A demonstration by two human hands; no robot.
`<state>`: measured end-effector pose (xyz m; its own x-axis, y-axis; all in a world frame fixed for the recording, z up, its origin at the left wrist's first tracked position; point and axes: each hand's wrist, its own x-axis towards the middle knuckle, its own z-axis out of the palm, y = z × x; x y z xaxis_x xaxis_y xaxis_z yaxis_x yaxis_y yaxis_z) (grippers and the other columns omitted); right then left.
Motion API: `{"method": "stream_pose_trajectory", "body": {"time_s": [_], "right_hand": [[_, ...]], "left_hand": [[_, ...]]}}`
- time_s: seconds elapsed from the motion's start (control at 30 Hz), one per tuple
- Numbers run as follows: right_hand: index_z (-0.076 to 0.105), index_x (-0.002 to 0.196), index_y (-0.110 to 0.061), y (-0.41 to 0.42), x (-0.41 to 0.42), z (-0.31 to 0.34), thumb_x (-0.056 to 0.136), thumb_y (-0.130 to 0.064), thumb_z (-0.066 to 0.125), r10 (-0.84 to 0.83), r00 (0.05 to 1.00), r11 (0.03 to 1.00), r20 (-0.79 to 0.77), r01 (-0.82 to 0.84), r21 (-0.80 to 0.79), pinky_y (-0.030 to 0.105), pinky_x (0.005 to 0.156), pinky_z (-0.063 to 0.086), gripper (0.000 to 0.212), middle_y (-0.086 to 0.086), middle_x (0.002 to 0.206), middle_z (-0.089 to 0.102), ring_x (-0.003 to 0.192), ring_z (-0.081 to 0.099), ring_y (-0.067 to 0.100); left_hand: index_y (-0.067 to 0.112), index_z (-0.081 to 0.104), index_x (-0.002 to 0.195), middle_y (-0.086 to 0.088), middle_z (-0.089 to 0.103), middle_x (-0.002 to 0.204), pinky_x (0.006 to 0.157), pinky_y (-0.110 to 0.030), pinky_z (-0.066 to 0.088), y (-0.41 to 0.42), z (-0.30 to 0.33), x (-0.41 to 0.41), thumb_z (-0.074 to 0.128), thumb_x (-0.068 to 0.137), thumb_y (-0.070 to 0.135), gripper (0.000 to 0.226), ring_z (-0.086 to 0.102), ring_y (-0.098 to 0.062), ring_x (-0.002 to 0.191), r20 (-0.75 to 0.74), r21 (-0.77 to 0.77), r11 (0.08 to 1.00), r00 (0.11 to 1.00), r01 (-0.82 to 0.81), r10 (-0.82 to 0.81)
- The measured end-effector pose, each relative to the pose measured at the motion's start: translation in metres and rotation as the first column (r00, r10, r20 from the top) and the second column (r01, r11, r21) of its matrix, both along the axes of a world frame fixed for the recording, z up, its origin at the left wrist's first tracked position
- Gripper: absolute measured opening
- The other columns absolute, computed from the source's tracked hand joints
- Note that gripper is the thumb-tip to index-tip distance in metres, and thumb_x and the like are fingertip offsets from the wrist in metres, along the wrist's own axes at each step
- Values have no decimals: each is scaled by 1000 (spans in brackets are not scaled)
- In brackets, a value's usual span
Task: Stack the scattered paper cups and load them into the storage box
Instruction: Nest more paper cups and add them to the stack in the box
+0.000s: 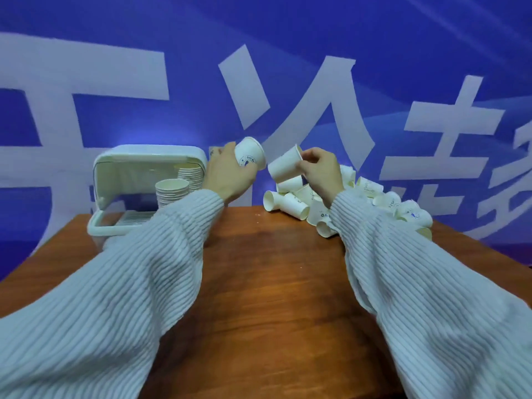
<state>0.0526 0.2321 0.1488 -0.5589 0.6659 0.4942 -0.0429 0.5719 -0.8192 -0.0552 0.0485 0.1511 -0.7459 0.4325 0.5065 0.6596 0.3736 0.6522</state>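
Blue banner behind our bench [273, 283]: both hands clamp featherlight, crushable cups, left hand [227, 177] seemingly one, right hand [322, 171] another by its rim.

Our ribbed sleeves extend forward. Our left hand [227, 174] is raised, fingers curled round a paper cup [250, 153]; our right hand [322, 171] pinches a second cup [283, 167] alongside.

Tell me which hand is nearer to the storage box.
Left. The left hand, holding a cup, is raised just right of the storage box. The right hand holds another cup farther right, above the loose cup pile.
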Motion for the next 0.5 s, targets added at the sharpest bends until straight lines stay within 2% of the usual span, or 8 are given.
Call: {"method": "stream_pose_trajectory", "body": {"time_s": [0.13,0.2,0.27,0.33,0.4,0.5], "right_hand": [[74,99,-18,-55,-39,9,88,-13,66,114,993,991,1,-114,74,30,70,52,15,-3,91,74,81,67,17],[74,102,-18,-77,-59,10,90,-18,68,161,987,978,17,-162,128,31,75,53,13,-6,93,74,86,68,14],[73,101,-18,-97,-76,11,93,-22,68,196,981,964,16,-195,178,27,74,51,10,-9,91,72,84,65,9],[71,101,-15,-117,-91,12,96,-19,66,247,969,946,19,-245,214,23,71,49,8,-8,89,72,80,64,8],[70,103,-10,-136,-103,12,99,-15,63,299,953,917,45,-301,261,24,77,51,9,-5,95,73,88,66,11],[69,104,-13,-152,-123,8,100,-14,60,307,944,876,123,-331,351,35,87,54,10,0,104,74,97,68,20]], "left_hand": [[15,50,132,-14,51,123,92,-34,39,-49,3,-17,59,89,30,46,44,-27,121,20,139,988,997,-71,69],[16,52,132,-10,56,125,94,-37,42,-74,3,-30,62,86,36,51,50,-27,119,14,195,969,988,-154,154],[18,53,131,-6,61,123,95,-43,47,-98,3,-41,61,80,45,58,56,-28,113,24,259,936,971,-238,240],[17,50,132,-4,61,121,91,-42,49,-121,1,-52,64,79,41,60,60,-27,108,86,334,899,959,-285,272],[18,45,135,-4,61,120,88,-42,52,-140,-4,-62,68,79,41,65,61,-25,107,132,370,868,944,-331,303],[24,32,146,-3,58,128,95,-49,53,-160,-13,-73,71,76,45,83,59,-24,113,165,422,842,942,-336,293]]}}
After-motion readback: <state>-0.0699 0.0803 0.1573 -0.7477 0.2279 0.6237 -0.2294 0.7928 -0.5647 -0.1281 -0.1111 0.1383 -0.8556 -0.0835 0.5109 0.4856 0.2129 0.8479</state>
